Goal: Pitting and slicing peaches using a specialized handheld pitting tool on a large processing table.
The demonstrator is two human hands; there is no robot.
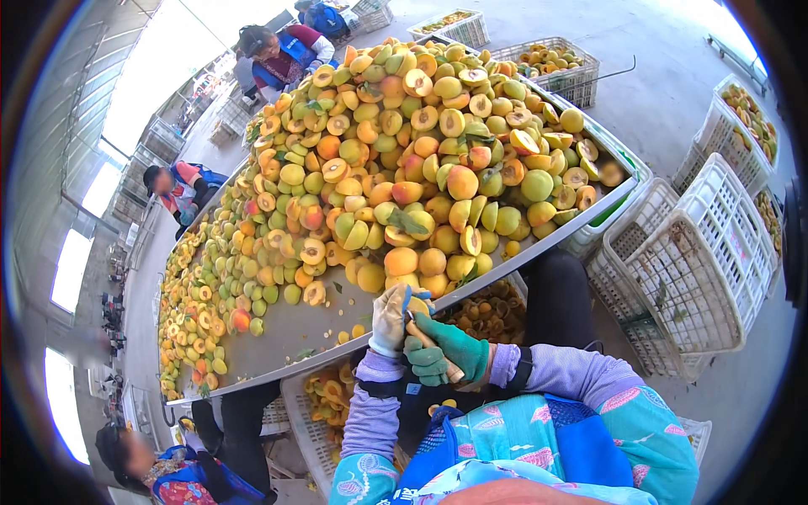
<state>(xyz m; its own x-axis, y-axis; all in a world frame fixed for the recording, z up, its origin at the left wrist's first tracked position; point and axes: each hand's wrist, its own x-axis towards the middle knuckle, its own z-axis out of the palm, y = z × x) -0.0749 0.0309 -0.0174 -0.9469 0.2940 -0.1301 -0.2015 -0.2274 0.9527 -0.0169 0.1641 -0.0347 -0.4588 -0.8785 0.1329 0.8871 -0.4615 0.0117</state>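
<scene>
Close to the near edge of a large metal table, my left hand, in a white and blue glove, is closed around a yellow peach. My right hand, in a green glove, grips the wooden handle of a pitting knife. Its metal end meets the fruit between my two hands; the exact shape of the blade is hidden. Just beyond my hands rises a big heap of peaches, many of them halved and some still whole, with a few green leaves among them.
Below the table edge stand a crate of peach halves and more cut fruit. White plastic crates are stacked at the right. Filled crates stand on the floor beyond. Other people work along the table's left side.
</scene>
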